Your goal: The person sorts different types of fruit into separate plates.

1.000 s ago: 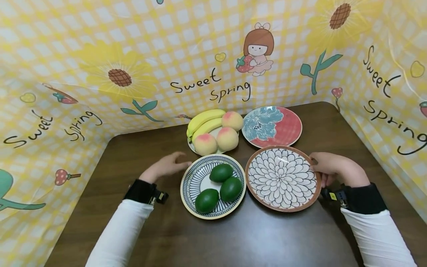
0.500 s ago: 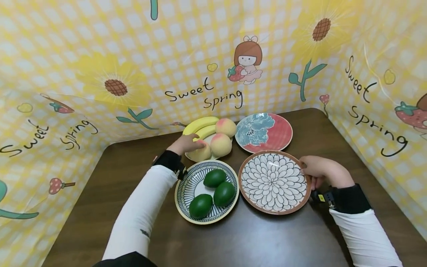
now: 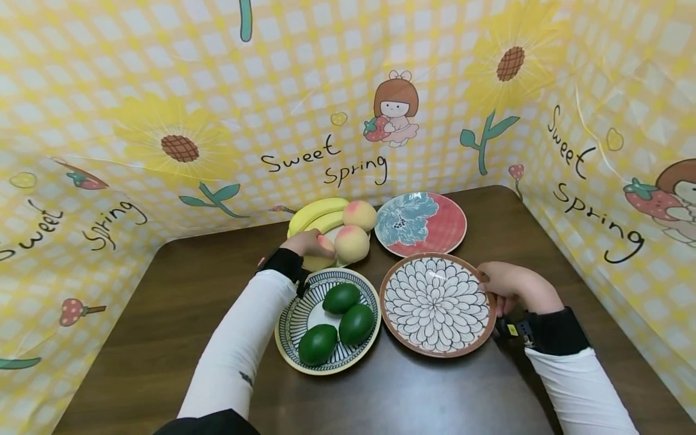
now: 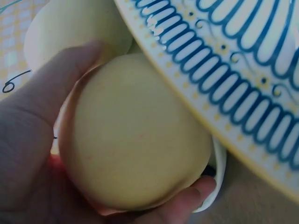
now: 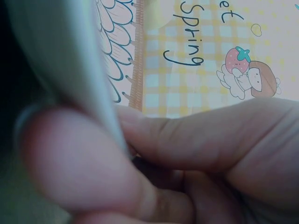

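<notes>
My left hand (image 3: 306,243) is curled round a peach (image 4: 140,135), thumb on one side and fingertips on the other. This peach is the front one on the small white plate (image 4: 219,175), and the hand partly covers it in the head view. Two more peaches (image 3: 351,244) and yellow bananas (image 3: 318,214) lie on that plate. At the right, my right hand (image 3: 513,285) pinches the brown rim of a plate with a black-and-white petal pattern (image 3: 435,305), thumb on top and fingers beneath. That plate has nothing on it.
A blue-patterned plate (image 3: 296,317) with three dark green oval fruits (image 3: 356,324) stands in front of the peaches, close to my left wrist. Behind the petal plate lies a red plate with a blue flower (image 3: 443,223). A yellow checked cloth (image 3: 217,90) rises behind the table.
My left hand has moved up and right, from beside the blue-patterned plate to the front peach, and now grips it. The right hand stays on the petal plate's rim. The head view has shifted slightly.
</notes>
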The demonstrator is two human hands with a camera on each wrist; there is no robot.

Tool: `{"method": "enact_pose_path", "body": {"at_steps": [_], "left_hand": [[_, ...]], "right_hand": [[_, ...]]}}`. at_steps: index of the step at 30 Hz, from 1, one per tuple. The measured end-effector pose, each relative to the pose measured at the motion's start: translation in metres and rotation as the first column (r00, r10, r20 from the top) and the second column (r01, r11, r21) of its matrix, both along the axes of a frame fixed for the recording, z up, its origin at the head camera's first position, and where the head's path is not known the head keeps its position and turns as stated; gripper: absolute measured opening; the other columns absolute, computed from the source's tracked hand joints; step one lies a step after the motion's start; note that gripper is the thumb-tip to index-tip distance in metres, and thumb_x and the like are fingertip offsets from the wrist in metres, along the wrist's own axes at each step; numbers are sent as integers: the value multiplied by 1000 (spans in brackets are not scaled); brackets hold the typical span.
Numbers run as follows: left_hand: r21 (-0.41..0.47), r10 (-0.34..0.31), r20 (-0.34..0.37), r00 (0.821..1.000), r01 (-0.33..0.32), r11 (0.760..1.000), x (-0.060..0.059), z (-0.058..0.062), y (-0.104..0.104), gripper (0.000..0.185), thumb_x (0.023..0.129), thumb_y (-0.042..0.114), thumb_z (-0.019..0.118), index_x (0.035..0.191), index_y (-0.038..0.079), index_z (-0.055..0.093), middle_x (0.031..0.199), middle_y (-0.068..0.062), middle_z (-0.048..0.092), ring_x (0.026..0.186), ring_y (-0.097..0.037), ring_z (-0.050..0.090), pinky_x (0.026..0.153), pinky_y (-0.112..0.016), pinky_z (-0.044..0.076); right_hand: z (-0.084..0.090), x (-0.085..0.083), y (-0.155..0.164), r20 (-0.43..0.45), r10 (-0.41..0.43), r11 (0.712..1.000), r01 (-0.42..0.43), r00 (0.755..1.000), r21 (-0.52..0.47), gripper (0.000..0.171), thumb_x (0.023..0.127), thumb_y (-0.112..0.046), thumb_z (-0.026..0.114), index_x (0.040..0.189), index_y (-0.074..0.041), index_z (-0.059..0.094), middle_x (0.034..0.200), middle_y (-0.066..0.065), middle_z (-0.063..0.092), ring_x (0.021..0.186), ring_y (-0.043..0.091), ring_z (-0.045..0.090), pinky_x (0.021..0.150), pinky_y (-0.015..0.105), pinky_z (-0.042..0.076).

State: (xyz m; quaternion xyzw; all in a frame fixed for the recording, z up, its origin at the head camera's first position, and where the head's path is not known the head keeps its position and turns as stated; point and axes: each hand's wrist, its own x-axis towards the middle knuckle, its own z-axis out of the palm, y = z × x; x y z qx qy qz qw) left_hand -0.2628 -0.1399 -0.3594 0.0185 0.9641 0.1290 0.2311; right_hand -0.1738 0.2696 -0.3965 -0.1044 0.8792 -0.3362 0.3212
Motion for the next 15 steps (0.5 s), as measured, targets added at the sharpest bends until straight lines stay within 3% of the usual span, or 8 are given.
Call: {"method": "enact_pose_path", "body": {"at_steps": [6,15], "left_hand": [[-3,29,-56,998,-29,1000,0,-8,0,84,86,42,65,153,0,35,150,-24,51,135,-38,53,116,-46,43],[21,17,-72,997,-16,1000,3,-6,-4,85,87,41,66,152,-3,34,150,-27,50,138,-40,51,118,-46,41]], "right_hand": [[1,-1,-1,-7,11,1000,-11,1000,-3,29,108,-3,41,130,15,42,72,14,67,49,11,64,51,28,55],[2,-3,-3,1,22,1000,-22,1000,4,28,108,-3,41,129,15,41,69,13,67,50,11,64,53,28,57]]}}
